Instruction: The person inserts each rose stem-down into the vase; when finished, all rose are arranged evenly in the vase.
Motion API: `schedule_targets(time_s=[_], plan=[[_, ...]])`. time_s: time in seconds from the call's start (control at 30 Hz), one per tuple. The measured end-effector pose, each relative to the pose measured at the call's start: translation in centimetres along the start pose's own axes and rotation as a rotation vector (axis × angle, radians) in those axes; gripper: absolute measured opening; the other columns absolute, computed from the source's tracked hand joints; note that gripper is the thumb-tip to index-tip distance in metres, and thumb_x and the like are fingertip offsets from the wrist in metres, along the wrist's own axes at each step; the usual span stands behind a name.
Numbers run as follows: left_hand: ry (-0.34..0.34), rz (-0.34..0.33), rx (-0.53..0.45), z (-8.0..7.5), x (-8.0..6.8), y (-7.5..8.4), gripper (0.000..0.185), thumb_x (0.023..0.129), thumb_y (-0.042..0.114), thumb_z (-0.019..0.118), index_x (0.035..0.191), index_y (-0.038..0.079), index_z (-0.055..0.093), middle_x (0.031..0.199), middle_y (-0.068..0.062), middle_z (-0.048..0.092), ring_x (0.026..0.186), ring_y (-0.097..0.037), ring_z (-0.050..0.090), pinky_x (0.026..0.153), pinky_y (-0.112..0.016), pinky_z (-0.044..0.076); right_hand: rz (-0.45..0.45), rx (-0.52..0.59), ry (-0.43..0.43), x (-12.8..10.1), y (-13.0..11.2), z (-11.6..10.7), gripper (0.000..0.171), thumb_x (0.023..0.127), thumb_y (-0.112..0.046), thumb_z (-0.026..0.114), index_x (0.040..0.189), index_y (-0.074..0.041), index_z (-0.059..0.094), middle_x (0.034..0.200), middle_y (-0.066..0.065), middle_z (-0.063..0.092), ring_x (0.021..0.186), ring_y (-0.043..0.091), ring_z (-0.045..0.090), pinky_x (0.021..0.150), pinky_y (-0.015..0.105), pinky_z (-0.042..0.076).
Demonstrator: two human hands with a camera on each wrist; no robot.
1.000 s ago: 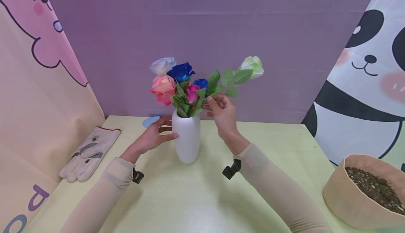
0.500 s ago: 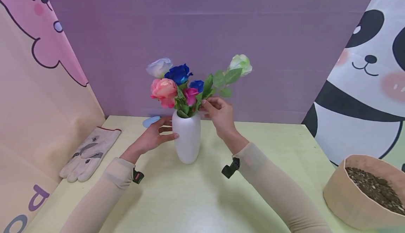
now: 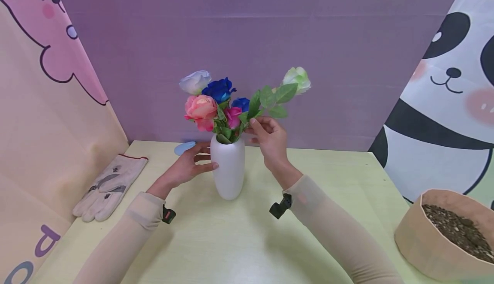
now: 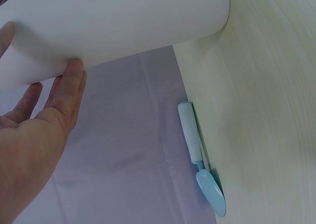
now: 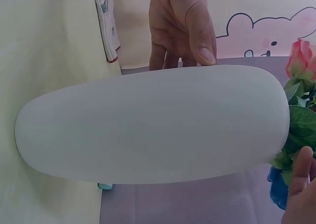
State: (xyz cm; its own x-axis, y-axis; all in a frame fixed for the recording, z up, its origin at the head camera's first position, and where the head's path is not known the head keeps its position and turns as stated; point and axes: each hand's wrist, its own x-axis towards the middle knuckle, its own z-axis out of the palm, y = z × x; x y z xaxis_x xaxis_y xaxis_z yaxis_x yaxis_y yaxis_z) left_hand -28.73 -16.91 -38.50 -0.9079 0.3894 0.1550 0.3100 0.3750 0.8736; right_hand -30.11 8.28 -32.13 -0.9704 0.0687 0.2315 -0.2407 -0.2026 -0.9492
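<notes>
Since the earlier head frames, the white-green rose (image 3: 296, 79) has swung left toward the bouquet and its stem now stands steeper, while the vase and the left hand have not shifted. Right-hand fingers (image 3: 257, 128) are curled and pinch the leafy stem of that rose just above the vase mouth; the right hand (image 3: 271, 140) hovers beside the neck, with its wrist and sleeve trailing toward the near edge. Left-hand fingers (image 4: 69, 86) lie straight and relaxed against the side of the white vase (image 3: 228, 168), steadying it without closing around it; the left hand (image 3: 185, 167) rests low on the left flank of the body. Standing upright on the pale green worktop (image 3: 239, 241), the vase already carries a peach rose (image 3: 200, 108), a dark blue rose (image 3: 218, 89), a magenta rose (image 3: 233, 116) and a pale white rose (image 3: 195, 81). Behind the vase lies a light blue trowel (image 4: 202, 160), at the foot of the purple backdrop. A pair of work gloves (image 3: 109, 187) lies well apart at the left, and a tan pot of soil (image 3: 444, 232) at the right. Risk assessment: the held stem leans far right, so side load at the narrow neck could tip the tall vase, since the left hand only presses it. Crowding may also dislodge neighbouring blooms.
</notes>
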Motion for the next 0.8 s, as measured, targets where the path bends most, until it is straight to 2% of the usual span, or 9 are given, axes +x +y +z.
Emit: schedule_targets(time_s=[0.17, 0.27, 0.4, 0.6, 0.8], plan=[[-0.003, -0.001, -0.004, 0.05, 0.01, -0.04, 0.069, 0.090, 0.030, 0.076, 0.148, 0.020, 0.040, 0.140, -0.010, 0.051, 0.134, -0.035, 0.052, 0.105, -0.049, 0.052, -0.008, -0.069, 0.004, 0.11, 0.10, 0.04, 0.020, 0.095, -0.023, 0.070, 0.107, -0.008, 0.066, 0.093, -0.001, 0.073, 0.078, 0.010, 0.074, 0.067, 0.027, 0.062], [-0.002, 0.006, -0.010, 0.06, -0.02, -0.02, 0.068, 0.090, 0.030, 0.076, 0.147, 0.019, 0.041, 0.140, -0.010, 0.051, 0.134, -0.037, 0.051, 0.106, -0.050, 0.051, -0.023, -0.120, -0.015, 0.14, 0.25, 0.10, 0.018, 0.095, -0.021, 0.069, 0.105, -0.006, 0.067, 0.090, 0.000, 0.074, 0.077, 0.010, 0.074, 0.067, 0.030, 0.063], [-0.004, 0.020, -0.016, 0.07, -0.04, 0.06, 0.067, 0.090, 0.028, 0.076, 0.147, 0.018, 0.041, 0.139, -0.010, 0.051, 0.133, -0.036, 0.052, 0.107, -0.051, 0.050, -0.030, -0.144, -0.039, 0.05, 0.36, 0.16, 0.018, 0.095, -0.019, 0.069, 0.104, -0.004, 0.067, 0.085, -0.002, 0.073, 0.075, 0.010, 0.073, 0.063, 0.028, 0.062], [-0.005, 0.032, -0.016, 0.09, -0.07, -0.09, 0.067, 0.090, 0.027, 0.075, 0.147, 0.017, 0.041, 0.140, -0.011, 0.051, 0.133, -0.037, 0.052, 0.108, -0.051, 0.049, -0.010, -0.176, -0.051, -0.07, 0.30, 0.21, 0.020, 0.095, -0.020, 0.069, 0.107, -0.004, 0.067, 0.081, -0.003, 0.068, 0.065, 0.012, 0.061, 0.050, 0.021, 0.049], [-0.007, 0.050, -0.006, 0.08, -0.08, 0.01, 0.068, 0.090, 0.024, 0.075, 0.148, 0.016, 0.040, 0.139, -0.011, 0.052, 0.132, -0.037, 0.053, 0.107, -0.050, 0.050, 0.005, -0.242, -0.102, -0.17, 0.68, 0.23, 0.017, 0.097, -0.017, 0.065, 0.107, -0.003, 0.067, 0.074, -0.002, 0.064, 0.061, 0.012, 0.057, 0.047, 0.020, 0.043]])
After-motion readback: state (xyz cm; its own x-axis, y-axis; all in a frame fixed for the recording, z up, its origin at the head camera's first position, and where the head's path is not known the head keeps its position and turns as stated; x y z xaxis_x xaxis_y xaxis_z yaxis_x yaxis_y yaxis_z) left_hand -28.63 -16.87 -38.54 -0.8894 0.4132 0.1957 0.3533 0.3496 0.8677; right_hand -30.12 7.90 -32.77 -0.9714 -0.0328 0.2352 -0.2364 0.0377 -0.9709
